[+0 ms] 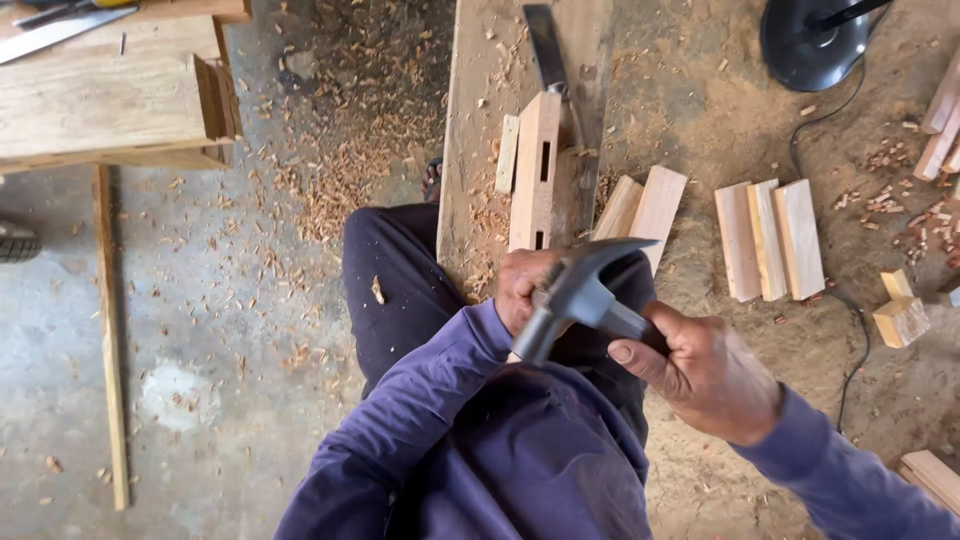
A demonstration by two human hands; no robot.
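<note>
The right hand (pixel 705 375) gripped a dark claw hammer (pixel 580 295) (fingers wrapped tight); the left hand (pixel 525 285) closed around something hidden below the pale, slotted wooden block (pixel 538 170).

My left hand (pixel 522 285) is curled into a fist, knuckles up, forearm running in from the near left with the elbow bent. My right hand (pixel 700 372) is closed tight in a grip, thumb laid forward along the top, wrist cocked toward the left. Both forearms converge in front of my chest.
</note>
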